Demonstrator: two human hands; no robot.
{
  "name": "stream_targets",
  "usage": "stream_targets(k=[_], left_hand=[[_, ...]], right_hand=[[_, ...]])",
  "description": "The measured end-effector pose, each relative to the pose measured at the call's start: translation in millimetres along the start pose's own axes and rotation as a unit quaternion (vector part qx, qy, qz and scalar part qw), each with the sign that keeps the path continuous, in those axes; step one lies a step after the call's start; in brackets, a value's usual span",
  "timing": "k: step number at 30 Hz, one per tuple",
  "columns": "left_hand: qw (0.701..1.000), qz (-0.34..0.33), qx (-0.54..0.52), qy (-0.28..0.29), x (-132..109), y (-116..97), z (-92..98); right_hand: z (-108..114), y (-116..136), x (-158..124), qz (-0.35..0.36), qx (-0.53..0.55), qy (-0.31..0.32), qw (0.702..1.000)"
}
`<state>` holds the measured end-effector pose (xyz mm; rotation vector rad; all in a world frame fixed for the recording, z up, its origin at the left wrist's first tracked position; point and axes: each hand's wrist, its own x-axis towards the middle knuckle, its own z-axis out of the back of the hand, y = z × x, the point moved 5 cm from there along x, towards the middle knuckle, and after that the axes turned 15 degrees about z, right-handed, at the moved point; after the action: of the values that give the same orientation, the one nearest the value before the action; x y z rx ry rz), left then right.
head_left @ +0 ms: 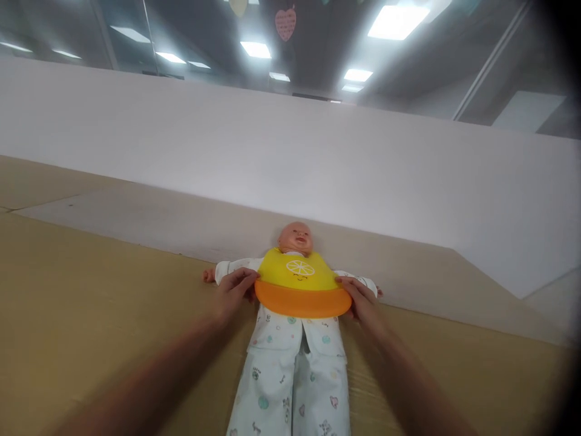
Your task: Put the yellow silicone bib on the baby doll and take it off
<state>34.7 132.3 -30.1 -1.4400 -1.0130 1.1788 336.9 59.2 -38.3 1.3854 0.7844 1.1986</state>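
Note:
A baby doll point(296, 235) lies on its back with its arms spread, dressed in a white patterned outfit point(272, 375). Over its chest is a yellow bib point(299, 267) with a white citrus slice print and an orange catch pocket point(303, 301) along the bottom. My left hand point(236, 287) pinches the bib's left edge where the yellow meets the orange. On the opposite edge, my right hand point(361, 295) grips the bib at about the same height, its thumb partly hidden behind the pocket.
Beneath the doll is a tan padded surface point(113, 303). A low white wall point(272, 157) runs behind the doll's head, with glass panels above it. A pink heart-shaped paper point(285, 24) shows on the glass, along with reflected ceiling lights.

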Motion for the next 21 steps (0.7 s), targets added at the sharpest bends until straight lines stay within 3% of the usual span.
stream_targets(k=[8,14,21], left_hand=[[0.999,-0.018,-0.012,-0.029,-1.4,-9.1,-0.1],[1.000,-0.014,0.001,-0.025,-2.5,-4.4,-1.4],[0.999,-0.012,-0.011,-0.028,-3.6,-15.3,2.8]], right_hand=[[-3.2,8.3,-1.9,0.014,0.024,-0.015,1.000],[-2.6,8.6,-5.0,0.003,0.009,-0.012,1.000],[-4.2,11.9,-7.5,-0.002,-0.005,0.000,1.000]])
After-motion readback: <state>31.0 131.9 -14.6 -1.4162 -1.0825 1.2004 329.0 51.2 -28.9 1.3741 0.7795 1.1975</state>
